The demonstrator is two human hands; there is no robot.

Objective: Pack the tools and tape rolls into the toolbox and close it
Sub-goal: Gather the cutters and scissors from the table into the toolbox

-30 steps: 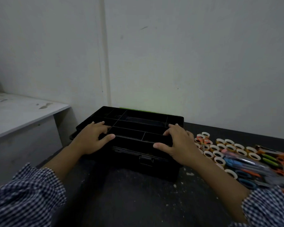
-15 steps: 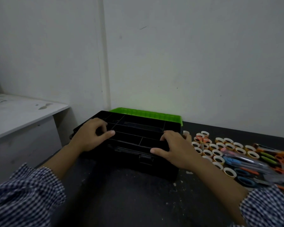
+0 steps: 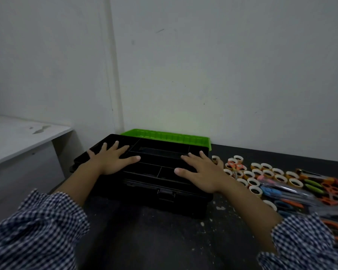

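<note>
A black toolbox (image 3: pixel 176 203) stands on the dark table, against the wall. A black divided tray (image 3: pixel 160 152) with empty compartments sits in its top. The green lid (image 3: pixel 164 136) lies open behind it. My left hand (image 3: pixel 111 160) rests flat on the tray's left part, fingers spread. My right hand (image 3: pixel 201 174) lies flat on the tray's right part, fingers apart. Neither hand holds anything. Several tape rolls (image 3: pixel 267 173) stand in rows right of the box. Scissors (image 3: pixel 332 190) with orange, green and blue handles and clear pens (image 3: pixel 289 189) lie beyond them.
A white shelf (image 3: pixel 18 137) juts out at the left, slightly higher than the table. A pale wall (image 3: pixel 222 75) rises right behind the toolbox. The dark table (image 3: pixel 154 240) in front of the box has white specks on it.
Both hands have let go of the tray's front edge and now lie flat on top of it. The green lid has come into view behind the tray.
</note>
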